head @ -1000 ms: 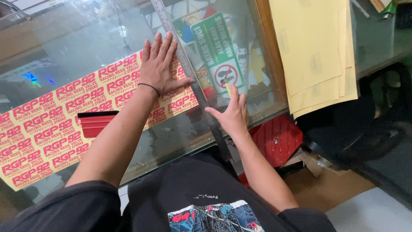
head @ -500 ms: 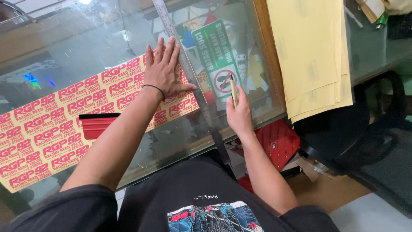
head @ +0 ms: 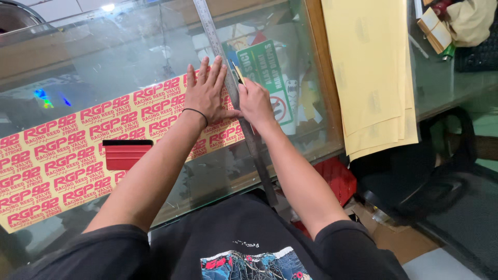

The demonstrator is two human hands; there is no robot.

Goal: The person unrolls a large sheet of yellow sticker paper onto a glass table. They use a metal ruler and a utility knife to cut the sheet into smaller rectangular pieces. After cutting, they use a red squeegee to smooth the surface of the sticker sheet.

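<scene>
A long yellow sticker sheet printed with red lettering lies flat on a glass counter top. My left hand presses flat on the sheet's right end, fingers spread, against a long steel ruler that crosses the sheet's edge. My right hand grips a small yellow-handled cutter with its tip against the ruler's right side. A red squeegee rests on the sheet to the left of my forearm.
A stack of plain yellow sheets lies at the right on a wooden strip. Under the glass sit a green sign and other printed items. A red box stands below the counter edge; clutter fills the far right corner.
My right hand moved up from the counter's near edge to the ruler, bringing the cutter beside my left hand. The left hand stayed pressed on the sheet.
</scene>
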